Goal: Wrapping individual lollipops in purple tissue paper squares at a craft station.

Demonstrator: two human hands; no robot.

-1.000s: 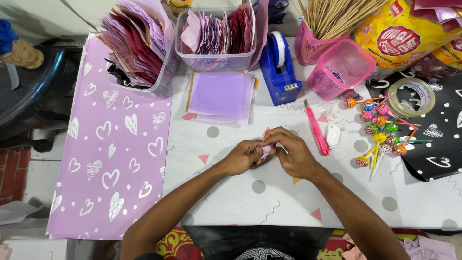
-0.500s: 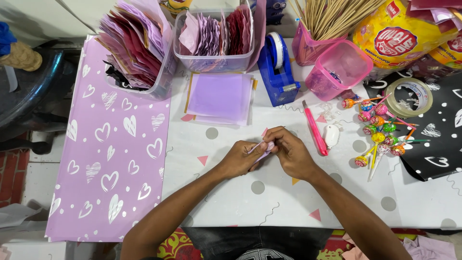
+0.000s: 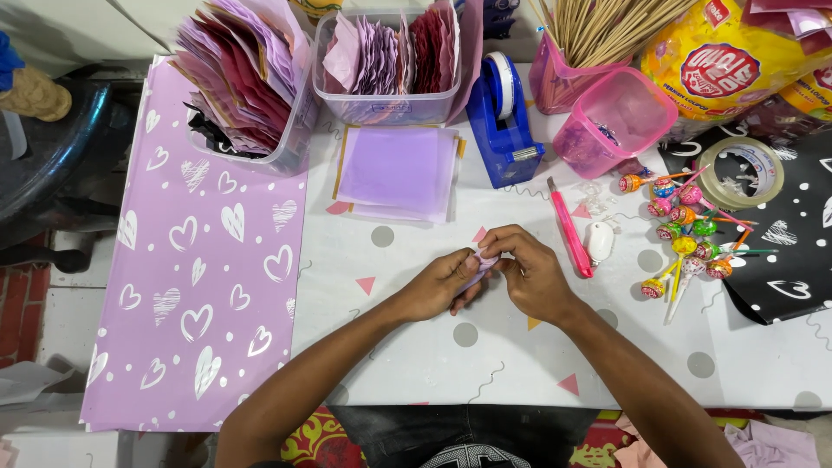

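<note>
My left hand (image 3: 438, 284) and my right hand (image 3: 530, 273) meet over the middle of the white patterned table (image 3: 485, 364). Both pinch a small folded piece of pale purple paper (image 3: 482, 265) between the fingertips, held just above the tabletop. Most of the paper is hidden by my fingers. A stack of square purple paper sheets (image 3: 399, 172) lies a little beyond my hands.
A purple sheet with white hearts (image 3: 195, 277) covers the left side. At the back stand two clear bins of folded papers (image 3: 247, 82) (image 3: 386, 61), a blue tape dispenser (image 3: 503, 121) and pink containers (image 3: 611, 113). A pink cutter (image 3: 569, 229), lollipops (image 3: 685, 238) and a tape roll (image 3: 741, 172) lie right.
My fingers have shifted slightly on the small purple paper, and both hands have stayed in about the same spot on the table.
</note>
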